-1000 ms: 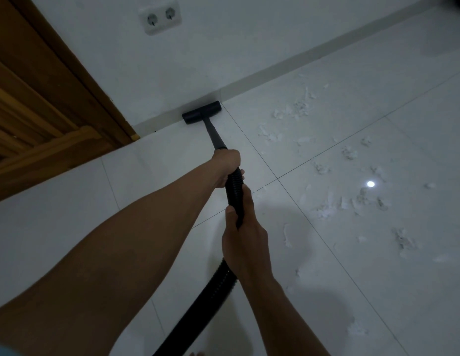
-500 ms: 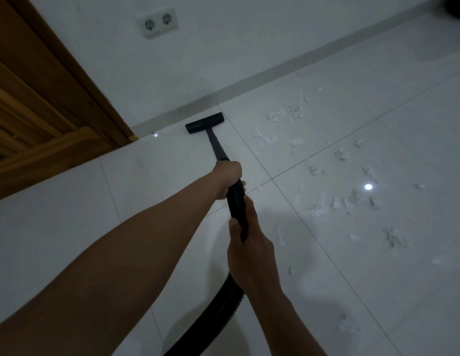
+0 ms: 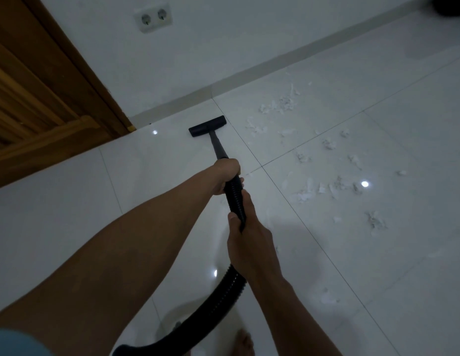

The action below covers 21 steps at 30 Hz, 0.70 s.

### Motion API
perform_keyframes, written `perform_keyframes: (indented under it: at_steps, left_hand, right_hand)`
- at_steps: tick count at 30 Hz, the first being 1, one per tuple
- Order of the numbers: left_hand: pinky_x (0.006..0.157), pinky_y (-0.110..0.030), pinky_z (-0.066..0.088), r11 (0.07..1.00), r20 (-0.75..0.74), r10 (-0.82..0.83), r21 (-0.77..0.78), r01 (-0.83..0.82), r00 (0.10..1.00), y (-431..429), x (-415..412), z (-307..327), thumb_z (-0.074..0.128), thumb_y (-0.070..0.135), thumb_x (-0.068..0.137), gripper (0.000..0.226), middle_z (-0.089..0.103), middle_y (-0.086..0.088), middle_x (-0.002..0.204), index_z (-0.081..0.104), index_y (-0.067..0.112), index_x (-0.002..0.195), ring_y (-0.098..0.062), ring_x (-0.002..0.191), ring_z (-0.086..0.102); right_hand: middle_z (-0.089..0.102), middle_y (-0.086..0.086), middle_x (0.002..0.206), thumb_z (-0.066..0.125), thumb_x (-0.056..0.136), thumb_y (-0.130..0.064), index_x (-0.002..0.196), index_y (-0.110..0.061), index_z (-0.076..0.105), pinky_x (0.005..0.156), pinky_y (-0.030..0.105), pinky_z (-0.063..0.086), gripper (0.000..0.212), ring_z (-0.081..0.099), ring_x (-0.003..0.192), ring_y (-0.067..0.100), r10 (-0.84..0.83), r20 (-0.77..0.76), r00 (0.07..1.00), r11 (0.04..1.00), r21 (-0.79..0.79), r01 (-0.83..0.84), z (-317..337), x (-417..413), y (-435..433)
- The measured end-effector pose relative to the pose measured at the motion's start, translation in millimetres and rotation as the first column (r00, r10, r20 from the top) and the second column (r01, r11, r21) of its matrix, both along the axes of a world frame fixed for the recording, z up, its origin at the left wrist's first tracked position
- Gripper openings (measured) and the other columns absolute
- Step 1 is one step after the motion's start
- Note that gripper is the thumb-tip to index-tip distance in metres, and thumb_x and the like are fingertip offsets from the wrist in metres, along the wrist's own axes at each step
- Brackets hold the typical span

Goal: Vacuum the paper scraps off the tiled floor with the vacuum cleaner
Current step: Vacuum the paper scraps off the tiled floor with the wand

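Now, left hand (image 3: 227, 176): wraps the ribbed black hose (image 3: 235, 199) below the smooth tube (image 3: 218, 147).
Right hand (image 3: 249, 242): grips the same hose, just behind.
Nozzle (image 3: 208, 126): flat black bar on glossy tiled floor (image 3: 378, 278), ahead.
Paper scraps (image 3: 326, 187): torn, white, right of nozzle.

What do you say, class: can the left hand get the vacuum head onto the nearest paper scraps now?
Probably yes. The left hand grips the hose, the vacuum head sits on the floor beside the paper scraps, and nothing lies between them.
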<state>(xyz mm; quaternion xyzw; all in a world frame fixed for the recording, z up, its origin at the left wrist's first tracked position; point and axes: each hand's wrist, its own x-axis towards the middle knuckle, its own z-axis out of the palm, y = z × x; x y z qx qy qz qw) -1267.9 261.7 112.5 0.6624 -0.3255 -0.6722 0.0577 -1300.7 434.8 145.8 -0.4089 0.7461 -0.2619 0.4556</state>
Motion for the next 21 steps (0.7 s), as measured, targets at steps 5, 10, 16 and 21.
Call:
perform_keyframes:
  at_steps: [5, 10, 16, 21]
  left_hand:
    - [0.034, -0.019, 0.046, 1.000, -0.005, -0.007, -0.015, 0.007, 1.000, 28, -13, 4, 0.044, 0.007, 0.097, 0.011, 0.057, -0.010, 0.079, 0.049, 0.002, 0.107, -0.017, 0.061, 0.057]
    - [0.034, -0.021, 0.048, 1.000, -0.045, -0.006, 0.003, 0.006, 0.999, 56, -25, 5, 0.043, 0.004, 0.097, 0.006, 0.054, -0.011, 0.078, 0.047, 0.005, 0.101, -0.018, 0.061, 0.055]
    - [0.052, -0.030, 0.053, 1.000, -0.055, 0.013, -0.010, -0.014, 0.998, 80, -16, -6, 0.049, 0.004, 0.095, 0.007, 0.057, -0.012, 0.085, 0.049, 0.006, 0.101, -0.018, 0.064, 0.058]
    - [0.049, -0.027, 0.054, 0.993, -0.179, 0.117, 0.009, -0.118, 0.977, 101, -1, -15, 0.061, 0.007, 0.089, 0.044, 0.059, -0.014, 0.088, 0.045, 0.005, 0.130, -0.019, 0.062, 0.063]
  right_hand:
    - [0.062, 0.002, 0.096, 0.039, 0.106, -0.035, 0.155, -0.047, -0.002, 0.062, 0.026, 0.045, 0.065, 0.061, 0.076, 0.011, -0.003, -0.026, 1.000, 1.000, -0.004, 0.003, 3, -10, 28]
    - [0.061, 0.004, 0.104, 0.055, 0.098, -0.022, 0.150, -0.045, 0.009, 0.070, 0.030, 0.052, 0.073, 0.064, 0.083, 0.016, -0.084, -0.009, 0.996, 0.994, -0.071, 0.083, 1, -9, 62]
    - [0.061, -0.009, 0.109, 0.049, 0.102, -0.024, 0.151, -0.040, 0.023, 0.066, 0.015, 0.042, 0.058, 0.061, 0.088, 0.006, -0.189, 0.073, 0.979, 0.979, -0.068, 0.194, 3, 2, 91]
    - [0.057, -0.016, 0.100, 0.042, 0.105, -0.024, 0.151, -0.039, 0.027, 0.067, 0.015, 0.040, 0.051, 0.056, 0.084, 0.000, -0.197, 0.096, 0.976, 0.977, -0.068, 0.203, 5, 6, 96]
